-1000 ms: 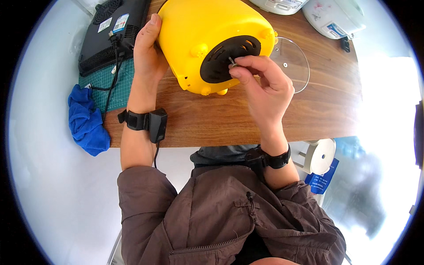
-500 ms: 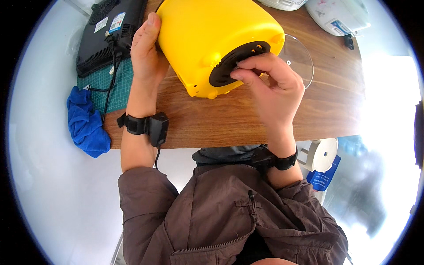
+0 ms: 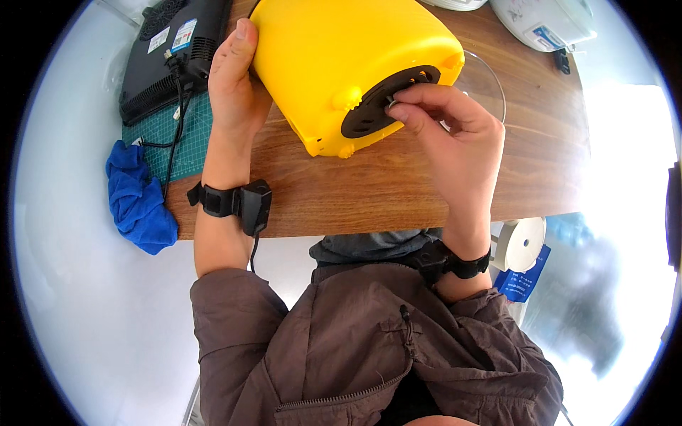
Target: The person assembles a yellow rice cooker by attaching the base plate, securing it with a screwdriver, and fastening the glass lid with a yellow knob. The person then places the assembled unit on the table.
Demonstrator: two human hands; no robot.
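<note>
A yellow, rounded plastic appliance (image 3: 341,50) lies tipped over on the wooden table, its underside turned toward me. Small yellow feet stand out around a black round vented plate (image 3: 369,113) set in that underside. My left hand (image 3: 234,82) is wrapped against the appliance's left side, thumb up, most of its fingers hidden behind. At the plate, the thumb and forefinger of my right hand (image 3: 458,128) pinch a small silvery metal piece (image 3: 391,104). Its kind is too small to make out, and the fingertips partly cover it.
At the left, an upturned black appliance (image 3: 170,64) with a cord rests on a green cutting mat (image 3: 195,145). A blue cloth (image 3: 135,199) hangs over the table edge. A clear round lid (image 3: 503,85) lies behind my right hand; a white appliance (image 3: 543,25) stands far right.
My right hand has shifted slightly right, and more of the small metal piece shows at its fingertips. The yellow appliance has moved a little to the right; my left hand keeps its hold.
</note>
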